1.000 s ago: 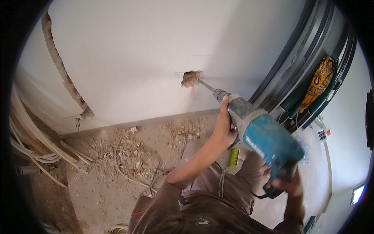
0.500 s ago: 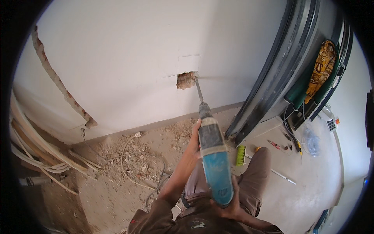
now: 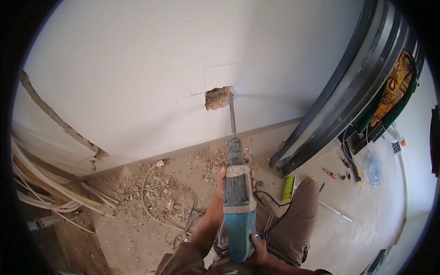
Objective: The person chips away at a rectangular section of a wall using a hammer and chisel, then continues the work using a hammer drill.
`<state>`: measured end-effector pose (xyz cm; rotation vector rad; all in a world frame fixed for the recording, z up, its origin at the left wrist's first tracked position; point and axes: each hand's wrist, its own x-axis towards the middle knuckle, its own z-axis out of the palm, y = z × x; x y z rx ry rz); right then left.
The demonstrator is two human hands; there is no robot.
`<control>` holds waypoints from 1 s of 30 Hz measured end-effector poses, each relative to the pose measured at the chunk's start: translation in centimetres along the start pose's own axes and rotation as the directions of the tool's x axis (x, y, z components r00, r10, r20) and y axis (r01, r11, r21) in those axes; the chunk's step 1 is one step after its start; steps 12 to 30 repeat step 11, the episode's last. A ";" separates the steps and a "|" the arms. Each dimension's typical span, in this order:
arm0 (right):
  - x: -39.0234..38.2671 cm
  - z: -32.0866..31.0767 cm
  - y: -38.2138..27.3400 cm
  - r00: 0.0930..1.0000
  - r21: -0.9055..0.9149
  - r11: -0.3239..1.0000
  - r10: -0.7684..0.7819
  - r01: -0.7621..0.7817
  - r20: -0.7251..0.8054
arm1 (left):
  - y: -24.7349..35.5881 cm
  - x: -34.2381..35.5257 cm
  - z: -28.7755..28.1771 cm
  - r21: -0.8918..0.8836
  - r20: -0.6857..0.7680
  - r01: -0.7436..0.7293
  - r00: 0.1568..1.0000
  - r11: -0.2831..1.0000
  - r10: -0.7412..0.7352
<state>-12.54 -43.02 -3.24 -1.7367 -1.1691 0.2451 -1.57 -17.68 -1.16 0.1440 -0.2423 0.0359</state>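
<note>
A teal and grey hammer drill points forward from my lap toward the white wall. Its long chisel bit meets the right edge of a rough square hole broken into the plaster. My left hand is wrapped round the front of the drill from the left, with fingertips showing on the right side. At the rear, my right hand grips the handle end, partly hidden behind the body. Thin pencil lines frame the wall around the hole.
Rubble and a cable lie along the wall's foot. Pale conduits bunch at the left below a chased groove. Dark metal frames lean at the right. Near my knee lies a green brush, with pliers beyond.
The drill's rear has swung left, so the drill points straighter ahead. More of the bit shows, its tip still at the hole's right edge. The view has shifted slightly.
</note>
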 end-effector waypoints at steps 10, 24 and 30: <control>1.2 -7.2 -3.8 0.461 0.713 -0.649 0.565 -0.264 0.685 | -0.2 2.1 6.0 0.079 -0.408 0.004 0.912 0.997 0.028; 0.9 -7.3 -3.9 0.463 0.718 -0.645 0.569 -0.261 0.680 | -0.2 2.5 7.5 0.089 -0.454 0.037 0.891 0.995 0.008; 0.9 -7.3 -3.9 0.463 0.718 -0.645 0.569 -0.261 0.680 | -0.2 2.5 7.5 0.089 -0.454 0.037 0.891 0.995 0.008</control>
